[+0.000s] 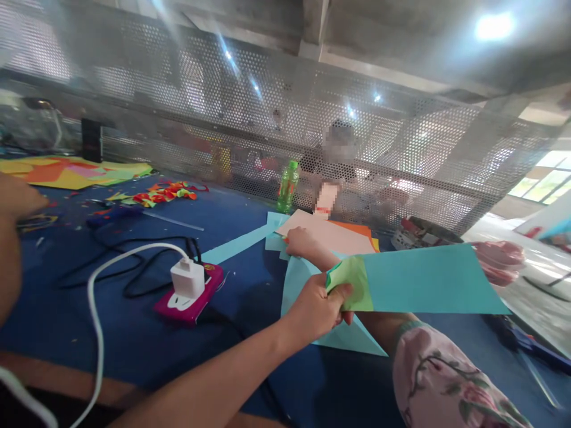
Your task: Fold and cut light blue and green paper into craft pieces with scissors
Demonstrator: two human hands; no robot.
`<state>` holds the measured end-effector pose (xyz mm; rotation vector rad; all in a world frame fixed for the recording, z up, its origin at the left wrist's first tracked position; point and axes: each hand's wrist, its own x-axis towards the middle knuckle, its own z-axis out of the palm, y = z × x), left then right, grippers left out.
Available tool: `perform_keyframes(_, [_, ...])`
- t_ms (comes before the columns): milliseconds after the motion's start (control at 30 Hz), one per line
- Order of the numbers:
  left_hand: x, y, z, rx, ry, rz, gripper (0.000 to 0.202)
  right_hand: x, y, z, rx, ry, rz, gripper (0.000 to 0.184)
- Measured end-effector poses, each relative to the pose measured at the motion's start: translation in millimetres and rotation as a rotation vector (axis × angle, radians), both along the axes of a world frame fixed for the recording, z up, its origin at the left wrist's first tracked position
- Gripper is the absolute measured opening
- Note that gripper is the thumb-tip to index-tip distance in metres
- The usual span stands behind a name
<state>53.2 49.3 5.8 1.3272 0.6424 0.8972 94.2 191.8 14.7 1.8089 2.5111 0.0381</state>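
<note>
My left hand is closed on one end of a teal paper strip, with a light green paper piece against that end under my thumb. The strip stretches out to the right, above the table. Behind it, my right hand, in a floral sleeve, reaches over to the paper stack. Its fingers are curled down at the edge of a light blue sheet, which bends up from the table below my wrist. A pale pink sheet lies just beside those fingers, over orange paper.
A magenta power strip holds a white charger with cables. Behind stand a green bottle and a perforated metal screen. Left lie paper scraps, coloured sheets and another person's arm. Someone sits beyond the screen.
</note>
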Motion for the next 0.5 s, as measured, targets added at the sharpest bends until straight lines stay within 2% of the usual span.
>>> perform_keyframes(100, [-0.9, -1.1, 1.1, 0.032, 0.01, -0.004, 0.038, 2.0, 1.1, 0.6, 0.047, -0.007, -0.053, 0.028])
perform_keyframes(200, [-1.4, -1.2, -0.4, 0.057, 0.012, 0.003, 0.039, 16.0, 6.3, 2.9, 0.104, 0.034, -0.106, 0.03])
perform_keyframes(333, [0.6, -2.6, -6.9, 0.077, 0.016, -0.021, 0.038, 55.8, 13.7, 13.3, 0.17, 0.142, -0.216, 0.033])
perform_keyframes(500, [3.2, -5.4, -13.7, 0.061, 0.046, -0.063, 0.025, 98.4, 10.1, 25.1, 0.235, 0.299, -0.317, 0.031])
